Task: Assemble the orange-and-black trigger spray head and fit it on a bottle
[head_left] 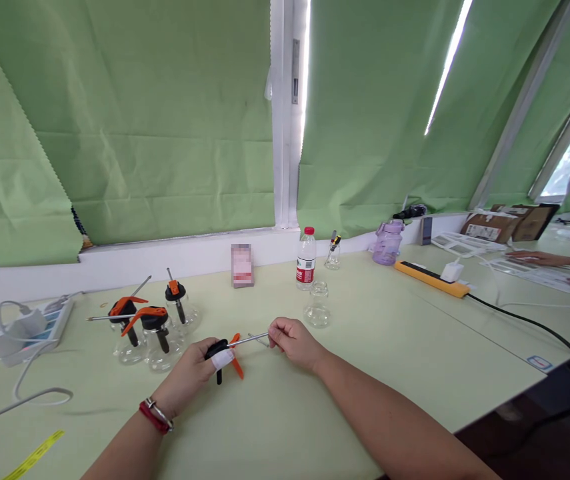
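My left hand point(195, 369), with a white wrap on the thumb, is closed round the black body of a dispenser top point(216, 349). An orange lever point(236, 363) sticks out from this top, and a thin metal tube point(249, 339) runs from it to the right. The fingertips of my right hand point(293, 341) pinch the far end of that tube. An uncapped glass jar point(317, 308) stands just behind my right hand. Left of my left hand, several glass jars point(162, 360) carry similar black tops with orange levers point(153, 315) and metal tubes.
A water bottle point(306, 260), a small box point(242, 265), a jar with screwdrivers point(333, 256) and a purple jug point(387, 243) line the back. A white power strip point(57, 327) lies left, an orange one point(432, 279) right. Another person's hands point(535, 259) show far right.
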Tool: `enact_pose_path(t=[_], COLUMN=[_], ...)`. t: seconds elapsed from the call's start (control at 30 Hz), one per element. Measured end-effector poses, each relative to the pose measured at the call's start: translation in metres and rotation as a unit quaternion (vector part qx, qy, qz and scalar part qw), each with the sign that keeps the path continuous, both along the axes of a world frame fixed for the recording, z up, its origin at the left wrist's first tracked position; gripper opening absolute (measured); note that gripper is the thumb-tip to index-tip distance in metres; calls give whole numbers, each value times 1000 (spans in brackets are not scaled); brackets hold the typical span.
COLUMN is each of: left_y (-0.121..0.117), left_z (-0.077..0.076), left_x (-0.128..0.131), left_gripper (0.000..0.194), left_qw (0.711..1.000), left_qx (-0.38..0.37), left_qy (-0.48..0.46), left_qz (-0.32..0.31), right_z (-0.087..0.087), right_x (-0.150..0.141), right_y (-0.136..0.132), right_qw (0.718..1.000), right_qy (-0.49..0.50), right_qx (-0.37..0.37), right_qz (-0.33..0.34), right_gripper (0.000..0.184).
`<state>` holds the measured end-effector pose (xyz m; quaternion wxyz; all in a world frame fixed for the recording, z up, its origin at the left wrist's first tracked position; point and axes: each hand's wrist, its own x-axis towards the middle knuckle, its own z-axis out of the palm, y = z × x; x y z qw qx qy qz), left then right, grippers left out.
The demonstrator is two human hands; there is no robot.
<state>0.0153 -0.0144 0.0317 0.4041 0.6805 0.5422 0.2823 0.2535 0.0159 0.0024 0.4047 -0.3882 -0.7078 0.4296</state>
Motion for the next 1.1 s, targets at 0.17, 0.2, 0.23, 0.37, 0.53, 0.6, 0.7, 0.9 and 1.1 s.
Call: enact_pose_path(t=[0.17,0.2,0.23,0.37,0.53,0.6,0.7,0.9,1.1], left_y=[-1,-1,-1,-2,-1,-1,-1,0,1], left_z=[1,1,2,3,0,0,1,0,-3], left_x=[0,1,1,1,1,0,1,3,1], left_gripper=[38,38,38,37,37,37,38,40,42], left_qw=[1000,1000,1000,1000,999,999,998,996,994], left_qx=[-2,-1,1,13,25,33,44,68,79], left_qy=[-1,-2,-2,5,22,26,31,54,62], left_qz=[0,0,0,-9,-16,-21,-31,-27,38], right_z=[3,4,4,4,4,4,5,4,0], right_x=[0,0,0,-1,0,0,0,0,1], right_y=[-2,-2,-3,-2,-1,-1,-1,-3,6], right_qw=[1000,1000,1000,999,999,999,998,999,999], right_qy=[-17,-21,-23,-32,-42,-45,-50,-43,22], right_qx=[11,13,13,16,20,23,23,25,9], right_qz=[-8,-10,-10,-13,-13,-13,-12,-13,-41], right_gripper=[32,33,33,34,35,35,37,39,36])
